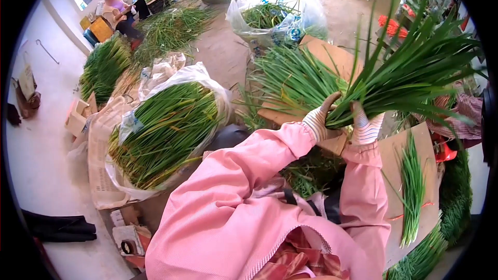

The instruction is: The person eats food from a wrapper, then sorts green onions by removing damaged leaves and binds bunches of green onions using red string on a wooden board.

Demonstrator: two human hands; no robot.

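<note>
A large bunch of green garlic chives (pixel 410 75) is held up in front of me, its leaves fanning out to the upper right. My left hand (pixel 320 119), in a striped glove, is closed around its lower end. Close beside it, my right hand (pixel 364 124), gloved alike, also grips the bunch. Beneath and beyond the hands, a loose pile of chives (pixel 301 75) lies on a cardboard sheet (pixel 332 57). To my right, a smaller bundle of chives (pixel 412 189) rests on a board (pixel 389 158), with a red tie near its lower part.
A plastic-lined basket (pixel 101 166) full of chives stands at my left. Farther off are a clear plastic bag (pixel 244 13) with chives, a chive heap (pixel 171 33) and a seated person (pixel 122 13). Red ties (pixel 391 25) lie at upper right.
</note>
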